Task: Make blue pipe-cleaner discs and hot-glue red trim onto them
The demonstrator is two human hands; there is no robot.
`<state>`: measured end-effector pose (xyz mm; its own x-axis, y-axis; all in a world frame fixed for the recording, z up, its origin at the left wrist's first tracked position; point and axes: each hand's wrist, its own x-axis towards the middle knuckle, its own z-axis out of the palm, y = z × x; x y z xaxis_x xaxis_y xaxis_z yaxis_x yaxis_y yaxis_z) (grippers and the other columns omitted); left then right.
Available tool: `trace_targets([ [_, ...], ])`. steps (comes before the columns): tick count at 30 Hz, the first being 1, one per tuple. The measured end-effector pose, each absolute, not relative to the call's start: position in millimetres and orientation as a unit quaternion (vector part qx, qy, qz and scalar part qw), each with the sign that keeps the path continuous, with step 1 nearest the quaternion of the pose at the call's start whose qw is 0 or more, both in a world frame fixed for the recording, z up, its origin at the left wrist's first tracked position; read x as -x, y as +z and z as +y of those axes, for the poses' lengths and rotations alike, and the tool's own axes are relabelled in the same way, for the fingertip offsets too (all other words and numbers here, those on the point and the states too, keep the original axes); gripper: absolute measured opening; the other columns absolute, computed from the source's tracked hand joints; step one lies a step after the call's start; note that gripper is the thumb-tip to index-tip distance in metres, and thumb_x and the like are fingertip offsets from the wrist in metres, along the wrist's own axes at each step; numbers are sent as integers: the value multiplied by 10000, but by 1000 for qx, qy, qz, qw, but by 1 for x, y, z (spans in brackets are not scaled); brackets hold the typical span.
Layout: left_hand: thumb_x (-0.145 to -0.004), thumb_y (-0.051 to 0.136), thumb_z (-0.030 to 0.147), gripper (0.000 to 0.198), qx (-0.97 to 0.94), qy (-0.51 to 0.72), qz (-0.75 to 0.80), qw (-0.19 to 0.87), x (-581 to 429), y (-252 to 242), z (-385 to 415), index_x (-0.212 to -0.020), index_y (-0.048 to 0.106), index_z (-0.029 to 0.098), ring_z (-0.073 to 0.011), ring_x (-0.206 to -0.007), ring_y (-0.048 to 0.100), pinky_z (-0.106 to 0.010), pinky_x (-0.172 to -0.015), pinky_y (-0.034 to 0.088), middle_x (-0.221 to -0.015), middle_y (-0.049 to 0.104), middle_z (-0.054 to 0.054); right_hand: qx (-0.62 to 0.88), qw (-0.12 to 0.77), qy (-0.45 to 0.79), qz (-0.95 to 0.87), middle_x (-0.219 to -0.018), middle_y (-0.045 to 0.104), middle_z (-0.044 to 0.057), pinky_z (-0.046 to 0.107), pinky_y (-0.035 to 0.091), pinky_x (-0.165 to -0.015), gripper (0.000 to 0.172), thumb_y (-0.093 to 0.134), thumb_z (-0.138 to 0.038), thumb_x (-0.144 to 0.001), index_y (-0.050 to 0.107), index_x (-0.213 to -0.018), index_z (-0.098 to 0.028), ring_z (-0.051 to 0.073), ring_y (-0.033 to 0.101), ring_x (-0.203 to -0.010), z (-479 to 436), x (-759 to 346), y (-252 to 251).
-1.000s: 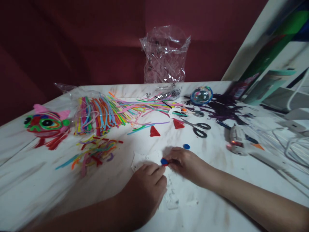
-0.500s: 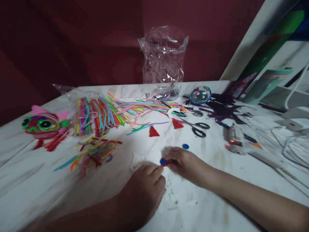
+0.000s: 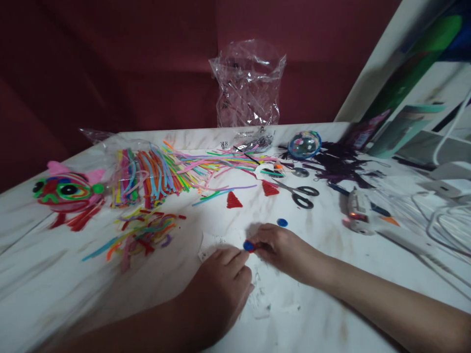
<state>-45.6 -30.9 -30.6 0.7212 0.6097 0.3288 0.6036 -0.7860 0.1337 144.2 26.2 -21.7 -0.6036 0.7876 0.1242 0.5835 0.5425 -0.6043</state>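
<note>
My right hand [image 3: 281,250] pinches a small blue disc [image 3: 249,245] with a bit of red under it, low over the white table [image 3: 331,304]. My left hand [image 3: 221,289] rests beside it, fingers curled, with a fingertip touching the disc from the left. A white paper scrap [image 3: 211,243] lies under and behind my left hand. A second blue disc [image 3: 282,222] lies just beyond my right hand. Two red cones [image 3: 234,200] [image 3: 271,188] stand further back.
Cut coloured strips [image 3: 140,235] lie at left, near a bag of long coloured strips [image 3: 147,171] and a colourful animal figure [image 3: 68,192]. Scissors [image 3: 300,192], a glue gun [image 3: 358,213], a bead-filled dish [image 3: 304,144], purple fibres [image 3: 340,162] and a clear bag [image 3: 248,86] sit behind. White cables [image 3: 441,220] trail at right.
Both hands stay together on the blue disc. The view has shifted slightly, nothing else has moved.
</note>
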Motion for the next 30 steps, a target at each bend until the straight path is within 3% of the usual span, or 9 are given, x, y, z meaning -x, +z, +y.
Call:
trace_targets([
  [7, -849, 463, 145, 107, -928, 205, 310, 0, 46, -27, -32, -815, 561, 121, -231, -986, 528, -398, -861, 472, -1012, 612, -108, 386, 187, 320, -845, -718, 598, 1, 225, 413, -568, 222, 491, -26, -746, 644, -816, -171, 124, 541, -625, 31, -149, -18],
  [14, -850, 462, 157, 167, -938, 218, 266, 45, 47, -20, -35, -700, 531, 136, -174, -714, 514, -338, -653, 474, -687, 562, -45, 426, 189, 325, -823, -641, 577, -28, 220, 397, -523, 158, 494, -82, -751, 611, -797, -178, 114, 511, -558, 31, -152, -17],
  [23, -861, 452, 175, 176, -943, 192, 264, 61, 46, -24, -33, -704, 520, 135, -166, -714, 500, -326, -662, 450, -696, 557, -39, 395, 224, 241, -858, -769, 637, 43, 256, 462, -671, 237, 497, -2, -713, 657, -770, -167, 167, 610, -738, 26, -142, -26],
  [30, -868, 441, 179, 186, -943, 192, 265, 66, 46, -24, -33, -713, 533, 131, -167, -709, 499, -325, -658, 443, -696, 565, -43, 437, 236, 287, -819, -672, 624, -6, 227, 443, -552, 190, 510, -43, -714, 640, -756, -175, 131, 575, -596, 30, -147, -20],
])
